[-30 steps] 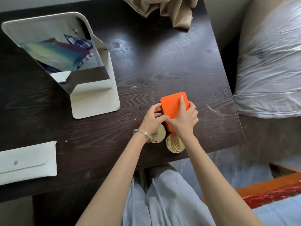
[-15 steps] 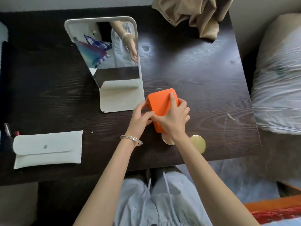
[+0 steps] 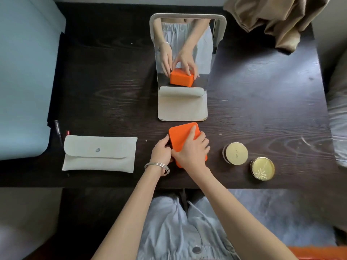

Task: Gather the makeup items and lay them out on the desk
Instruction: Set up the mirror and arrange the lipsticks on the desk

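An orange case [image 3: 181, 136] stands on the dark wooden desk [image 3: 262, 109], just in front of the mirror. My right hand [image 3: 193, 151] lies over its top and near side, fingers curled round it. My left hand [image 3: 162, 152] grips its left edge. Two round gold-lidded jars sit to the right: one [image 3: 236, 153] nearer the case, the other [image 3: 262, 168] closer to the desk's front edge. A white pouch [image 3: 99, 153] lies flat at the left. Beside it lie a dark pen-like stick [image 3: 58, 131] and a red-tipped one [image 3: 67, 132].
A standing mirror [image 3: 185, 53] on a white base faces me and reflects both hands and the case. Beige cloth [image 3: 272, 21] is heaped at the back right corner. A pale blue surface [image 3: 24, 81] borders the desk on the left, bedding [image 3: 338, 119] on the right.
The view has swung left, so the mirror now sits centred. Both hands have carried the orange case left, away from the two gold jars, which now stand uncovered at the right.
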